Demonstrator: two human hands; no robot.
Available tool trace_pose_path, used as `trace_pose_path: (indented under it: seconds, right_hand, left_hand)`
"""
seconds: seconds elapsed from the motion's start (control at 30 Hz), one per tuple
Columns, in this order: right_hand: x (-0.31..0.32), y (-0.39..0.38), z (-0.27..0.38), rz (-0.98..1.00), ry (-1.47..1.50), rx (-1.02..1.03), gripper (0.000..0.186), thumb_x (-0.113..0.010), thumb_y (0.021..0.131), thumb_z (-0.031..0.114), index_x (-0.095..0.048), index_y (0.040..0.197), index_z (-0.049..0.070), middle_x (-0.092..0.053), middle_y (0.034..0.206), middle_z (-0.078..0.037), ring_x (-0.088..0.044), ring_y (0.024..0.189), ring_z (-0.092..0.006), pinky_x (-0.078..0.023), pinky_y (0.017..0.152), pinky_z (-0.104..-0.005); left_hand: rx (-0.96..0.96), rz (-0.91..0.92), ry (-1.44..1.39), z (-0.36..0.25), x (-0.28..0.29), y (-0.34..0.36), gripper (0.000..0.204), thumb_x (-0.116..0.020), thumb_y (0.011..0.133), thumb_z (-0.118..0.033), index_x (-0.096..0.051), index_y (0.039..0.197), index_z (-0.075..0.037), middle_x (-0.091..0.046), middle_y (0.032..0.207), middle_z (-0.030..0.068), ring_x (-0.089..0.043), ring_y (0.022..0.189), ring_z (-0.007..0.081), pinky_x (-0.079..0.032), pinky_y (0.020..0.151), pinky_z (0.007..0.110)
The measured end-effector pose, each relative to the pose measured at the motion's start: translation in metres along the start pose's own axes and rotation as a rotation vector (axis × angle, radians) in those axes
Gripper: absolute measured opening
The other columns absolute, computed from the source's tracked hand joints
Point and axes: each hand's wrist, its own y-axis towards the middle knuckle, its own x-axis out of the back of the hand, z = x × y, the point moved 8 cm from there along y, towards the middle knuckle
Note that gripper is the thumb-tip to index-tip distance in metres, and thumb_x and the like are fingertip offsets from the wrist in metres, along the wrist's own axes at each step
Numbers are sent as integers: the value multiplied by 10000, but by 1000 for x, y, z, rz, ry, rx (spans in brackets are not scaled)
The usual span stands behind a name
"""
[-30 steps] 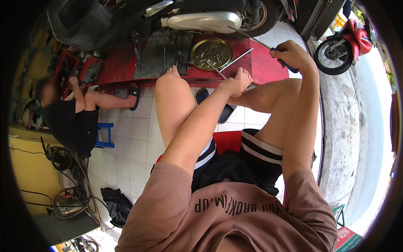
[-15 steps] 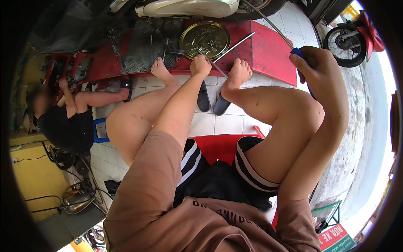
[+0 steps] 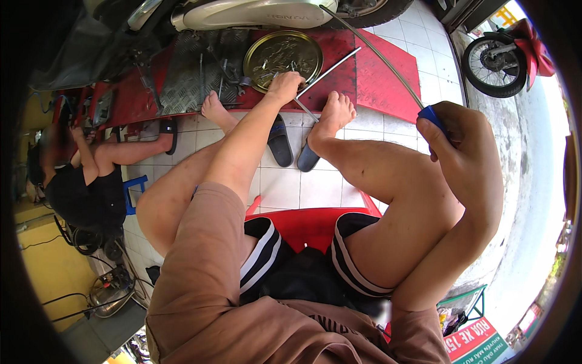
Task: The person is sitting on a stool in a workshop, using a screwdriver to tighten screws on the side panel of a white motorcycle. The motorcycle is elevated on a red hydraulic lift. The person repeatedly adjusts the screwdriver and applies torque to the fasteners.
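Note:
My right hand is closed round the blue handle of a long screwdriver. Its slim metal shaft slants up and left, and the tip reaches the edge of the silver motorcycle part. My left hand is at the lower right rim of a round gold-coloured tray. Its fingers are curled and pressed together; the fingertips, and whatever they may hold, are hidden. Several small bolts lie in the tray. Beside that hand lies a thin bent metal bar wrench.
The tray stands on a red platform with a ridged metal plate and several wrenches. Black slippers lie on white tiles between my bare feet. A co-worker in black sits at left; a red motorcycle stands at far right.
My left hand has moved from just below the tray up onto its rim. My right hand keeps the screwdriver. The whole view has shifted slightly.

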Motion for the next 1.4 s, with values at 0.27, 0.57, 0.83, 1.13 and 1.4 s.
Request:
trace_pose_path:
  seconds: [0.27,0.57,0.83,1.13,1.4]
  right_hand:
    - [-3,0,3,5,7,2,233,-651,755,110,-617,820,-111,-602,667,-202,-554,565,-227,-465,596,-321]
    - [-14,-4,10,93,-10,128,162,-630,823,70,-624,836,-92,-542,564,-62,-478,495,-100,-386,478,-273]
    - [-25,-16,38,57,-34,167,186,-639,759,96,-644,813,-82,-605,646,-215,-590,553,-295,-455,555,-367]
    - [-64,-21,74,53,-3,306,264,-674,781,173,-681,932,-43,-660,770,-226,-665,707,-331,-504,644,-369]
    - [-91,-21,93,38,-37,439,284,-701,777,211,-684,919,-35,-649,724,-211,-649,634,-271,-493,625,-349]
  left_hand:
    - [163,-48,-188,9,6,-9,98,-660,759,-67,-631,852,-54,-642,903,110,-620,884,335,-502,743,429]
    - [622,-85,-390,58,16,-29,145,-680,617,-87,-700,753,-40,-689,797,171,-672,812,309,-536,769,363]
    - [693,-176,-958,67,127,-55,132,-686,726,-15,-706,856,-6,-684,688,85,-642,556,120,-514,521,228]
    - [474,-504,-1429,35,282,-133,204,-576,890,3,-589,1080,76,-657,996,147,-674,879,218,-565,774,269]
    - [413,-729,-1520,28,296,-176,275,-575,864,50,-555,1132,109,-644,1019,176,-668,901,233,-562,808,269]
